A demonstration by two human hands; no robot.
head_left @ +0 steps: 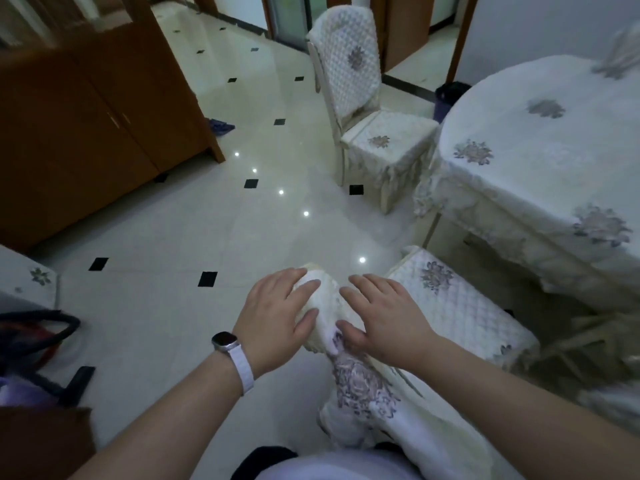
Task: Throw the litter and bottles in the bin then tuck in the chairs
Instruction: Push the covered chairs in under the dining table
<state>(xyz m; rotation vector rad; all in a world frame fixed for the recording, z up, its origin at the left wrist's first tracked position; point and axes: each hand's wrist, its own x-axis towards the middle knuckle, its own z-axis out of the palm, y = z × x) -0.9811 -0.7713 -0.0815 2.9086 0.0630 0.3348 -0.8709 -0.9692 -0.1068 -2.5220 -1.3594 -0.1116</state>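
A chair in a white quilted cover with purple flowers stands right below me; its seat (457, 306) points toward the table (540, 161). My left hand (277, 313) and my right hand (381, 317) both rest on the top of its backrest (325, 299), fingers wrapped over the edge. A second covered chair (360, 98) stands farther off, its seat apart from the table's left side. A dark bin (450, 95) sits on the floor behind the table.
A brown wooden cabinet (86, 116) fills the left side. A dark bag (31, 344) lies at the left edge by another covered seat (27, 282). Glossy tiled floor (214, 220) stretches between cabinet and chairs.
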